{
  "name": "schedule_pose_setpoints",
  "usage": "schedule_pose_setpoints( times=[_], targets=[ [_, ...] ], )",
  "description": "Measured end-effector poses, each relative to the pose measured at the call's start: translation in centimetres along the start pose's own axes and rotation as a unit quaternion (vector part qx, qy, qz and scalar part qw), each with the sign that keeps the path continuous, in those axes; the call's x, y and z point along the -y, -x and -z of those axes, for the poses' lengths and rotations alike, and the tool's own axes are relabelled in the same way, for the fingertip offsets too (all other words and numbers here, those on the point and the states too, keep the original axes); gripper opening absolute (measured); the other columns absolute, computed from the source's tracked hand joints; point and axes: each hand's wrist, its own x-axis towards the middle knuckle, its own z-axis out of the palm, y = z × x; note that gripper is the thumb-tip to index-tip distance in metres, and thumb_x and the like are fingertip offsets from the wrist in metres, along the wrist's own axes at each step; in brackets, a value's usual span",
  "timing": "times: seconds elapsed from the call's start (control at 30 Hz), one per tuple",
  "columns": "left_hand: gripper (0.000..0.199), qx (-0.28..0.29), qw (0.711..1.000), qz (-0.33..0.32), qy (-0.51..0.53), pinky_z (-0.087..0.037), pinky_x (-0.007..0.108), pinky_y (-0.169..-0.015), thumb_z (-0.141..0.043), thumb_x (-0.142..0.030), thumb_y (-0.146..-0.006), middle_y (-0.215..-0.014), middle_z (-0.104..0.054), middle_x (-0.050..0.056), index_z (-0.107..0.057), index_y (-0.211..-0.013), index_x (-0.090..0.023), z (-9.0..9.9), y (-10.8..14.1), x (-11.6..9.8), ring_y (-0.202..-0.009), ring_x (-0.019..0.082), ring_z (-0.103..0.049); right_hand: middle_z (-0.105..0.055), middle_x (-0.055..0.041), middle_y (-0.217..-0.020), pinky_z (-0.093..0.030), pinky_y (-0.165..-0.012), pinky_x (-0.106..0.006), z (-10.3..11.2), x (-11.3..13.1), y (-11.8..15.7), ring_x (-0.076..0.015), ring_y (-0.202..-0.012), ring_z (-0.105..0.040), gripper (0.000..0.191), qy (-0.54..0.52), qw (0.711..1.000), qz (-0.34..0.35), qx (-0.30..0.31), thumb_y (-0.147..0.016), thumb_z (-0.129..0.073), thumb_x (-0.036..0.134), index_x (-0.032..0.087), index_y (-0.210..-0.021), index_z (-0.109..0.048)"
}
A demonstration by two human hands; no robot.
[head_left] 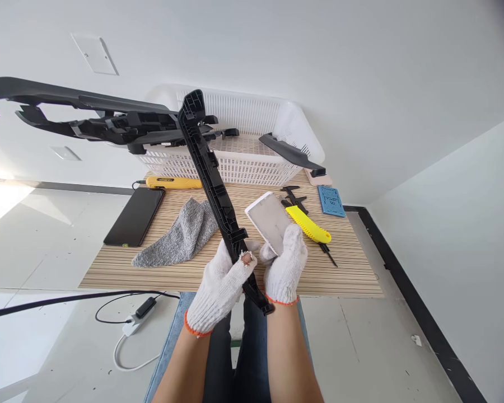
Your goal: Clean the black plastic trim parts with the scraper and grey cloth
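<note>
My left hand (222,288), in a white knitted glove with an orange cuff, is closed round the lower part of a long black plastic trim piece (212,182). The thumb presses on its ribbed side, and bare skin shows through the torn glove tip. The piece slants up and away to the left, in front of the basket. Gloved the same way, my right hand (286,266) is closed on the lower end of a flat rectangular grey pad (270,218) with white edges, just right of the trim piece. Pad and trim appear apart.
Behind stands a white plastic basket (252,168) holding several black plastic parts (126,126), some jutting far left. On the table (340,280) lie a grey cloth (180,238), a phone (135,217), a yellow tool (174,183), a yellow-handled cutter (307,224), calipers (294,198) and a blue block (331,200).
</note>
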Motion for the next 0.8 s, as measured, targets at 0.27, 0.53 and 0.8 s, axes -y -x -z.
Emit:
schedule_pose_setpoints(
  times=[0.27, 0.53, 0.8],
  targets=[
    [0.052, 0.078, 0.996, -0.044, 0.002, -0.046, 0.036, -0.097, -0.061, -0.032, -0.087, -0.112, -0.069, 0.005, -0.051, -0.138, -0.021, 1.1, -0.4, 0.2, -0.103, 0.021, -0.06, -0.051, 0.0067, -0.051, -0.024, -0.034, -0.022, 0.4, 1.1, -0.6, -0.0081, -0.037, -0.033, 0.04, 0.071, 0.989, -0.039, 0.12, -0.065, -0.081, 0.051, 0.025, -0.074, -0.051],
    [0.017, 0.195, 0.98, -0.026, 0.01, -0.043, 0.029, -0.07, -0.062, -0.032, -0.086, -0.093, -0.064, 0.002, -0.062, -0.097, -0.018, 2.2, -0.2, -0.4, -0.073, 0.014, -0.049, -0.045, 0.0088, -0.049, -0.017, -0.033, -0.017, 3.1, 3.1, -2.0, -0.0051, -0.038, -0.028, 0.043, 0.17, 0.974, -0.087, 0.118, -0.062, -0.081, 0.053, 0.021, -0.083, -0.062],
    [0.009, 0.139, 0.99, -0.025, -0.016, -0.039, 0.03, -0.072, -0.054, -0.029, -0.086, -0.077, -0.053, -0.002, -0.052, -0.082, -0.022, 1.3, 0.1, -0.8, -0.072, 0.015, -0.045, -0.053, 0.0037, -0.059, -0.032, -0.04, -0.019, 2.9, 2.7, -1.4, -0.0078, -0.047, -0.041, 0.046, 0.159, 0.968, -0.13, 0.141, -0.06, -0.082, 0.06, 0.021, -0.076, -0.062]
  ],
)
